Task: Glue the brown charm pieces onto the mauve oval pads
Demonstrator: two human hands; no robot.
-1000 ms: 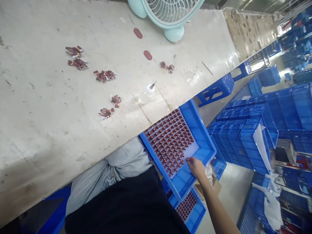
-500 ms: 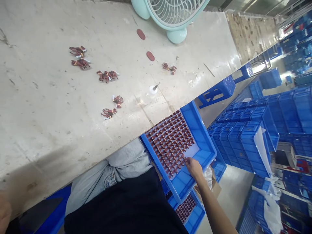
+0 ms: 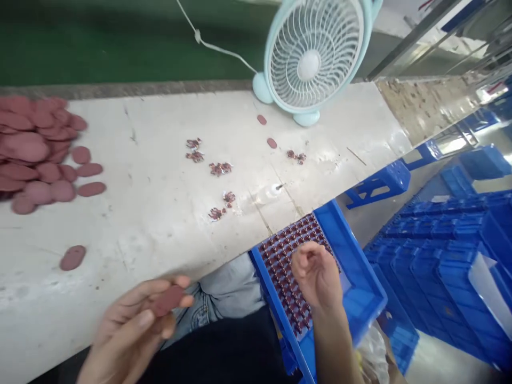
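Left of the blue bin [image 3: 362, 290], the left hand [image 3: 125, 328] pinches a reddish disc [image 3: 168, 300], while the right hand [image 3: 319, 274] (curled, grip unclear) hangs over the bin.

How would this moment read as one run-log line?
left hand: holding reddish oval disc | right hand: over figurines in blue crate | nozzle bottle: on table

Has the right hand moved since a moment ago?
Yes: against the blue bin, the right hand has shifted toward the table, now over the figure rows.
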